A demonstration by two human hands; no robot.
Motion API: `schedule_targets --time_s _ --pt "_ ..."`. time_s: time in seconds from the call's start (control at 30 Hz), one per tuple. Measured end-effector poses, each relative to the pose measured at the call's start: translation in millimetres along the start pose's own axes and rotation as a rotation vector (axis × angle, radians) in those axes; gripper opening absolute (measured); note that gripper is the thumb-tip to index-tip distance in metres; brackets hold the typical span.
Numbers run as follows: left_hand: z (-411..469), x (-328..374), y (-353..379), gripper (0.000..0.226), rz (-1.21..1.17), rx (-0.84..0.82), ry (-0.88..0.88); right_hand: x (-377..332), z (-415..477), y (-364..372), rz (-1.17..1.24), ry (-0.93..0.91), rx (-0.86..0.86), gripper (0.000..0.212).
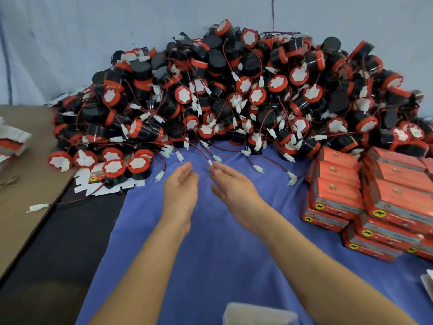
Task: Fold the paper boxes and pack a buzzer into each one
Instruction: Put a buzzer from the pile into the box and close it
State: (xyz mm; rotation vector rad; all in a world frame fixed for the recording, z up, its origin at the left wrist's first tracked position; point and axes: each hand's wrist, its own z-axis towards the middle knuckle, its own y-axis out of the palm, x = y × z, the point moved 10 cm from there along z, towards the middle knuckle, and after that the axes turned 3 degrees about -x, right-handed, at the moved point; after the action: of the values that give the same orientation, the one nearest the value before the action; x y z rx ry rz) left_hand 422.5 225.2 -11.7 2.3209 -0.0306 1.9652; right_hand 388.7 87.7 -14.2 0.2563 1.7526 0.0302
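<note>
1. Blue cloth (pixel 210 266) is spread across the centre and lower part of the frame. Two bare forearms are extended over it from the bottom edge.
2. Left hand (pixel 181 184), centre of the frame: the palm is turned inward, the fingers are held straight to slightly relaxed, and nothing is gripped.
3. Right hand (pixel 232 186), just beside the left hand but apart from it: the fingers are stretched forward and loose, closed on nothing. A white connector (pixel 210 163) on a red wire lies at its fingertips; whether contact is made cannot be told.
4. Buzzers (pixel 234 90), black-bodied with red rims and white faces, are heaped in a large pile across the upper half of the frame, against a pale backdrop (pixel 70 31). Their red wires and white plugs are trailed onto the cloth just ahead of the hands.
5. Folded boxes (pixel 339 195), red with a yellow emblem, are stacked in several layers on the cloth at the right edge.
6. Flat box blanks (pixel 11 141) are piled at the left edge on brown cardboard (pixel 28 179). A single blank (pixel 98 184) is seen under a few buzzers at the lower left corner of the pile.
7. White block (pixel 257 313), blurred, is seen at the bottom edge between the forearms.
</note>
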Motion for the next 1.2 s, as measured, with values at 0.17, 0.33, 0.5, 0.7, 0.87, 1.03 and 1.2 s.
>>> schedule_targets --time_s 0.17,0.33,0.5,0.7,0.87,1.03,1.2 --pt "94.9 42.5 -3.4 0.04 0.054 0.112 0.104 -52.8 110.6 40.6 -0.409 -0.218 0.006 0.056" --pt "169.5 47.7 -9.9 0.048 0.088 0.157 -0.013 -62.8 197.9 66.5 -0.663 -0.176 -0.003 0.037" --pt "189.2 44.8 -16.0 0.049 0.152 0.146 0.001 -49.2 215.8 66.2 -0.746 -0.218 -0.01 0.063" --pt "154.9 52.3 -10.4 0.027 -0.012 0.038 -0.024 -63.2 162.8 51.1 -0.705 -0.471 0.021 0.06" --pt "90.2 73.0 -6.1 0.057 -0.086 -0.072 -0.077 -90.8 66.2 40.7 -0.71 -0.687 -0.027 0.062" --pt "12.2 81.6 -3.9 0.069 -0.034 -0.205 -0.061 -112.6 -24.3 14.5 -0.692 -0.694 0.004 0.05" --pt "-70.1 96.6 4.8 0.068 -0.188 -0.446 0.071 -125.0 -112.6 -37.1 -0.874 -0.571 0.361 0.047"
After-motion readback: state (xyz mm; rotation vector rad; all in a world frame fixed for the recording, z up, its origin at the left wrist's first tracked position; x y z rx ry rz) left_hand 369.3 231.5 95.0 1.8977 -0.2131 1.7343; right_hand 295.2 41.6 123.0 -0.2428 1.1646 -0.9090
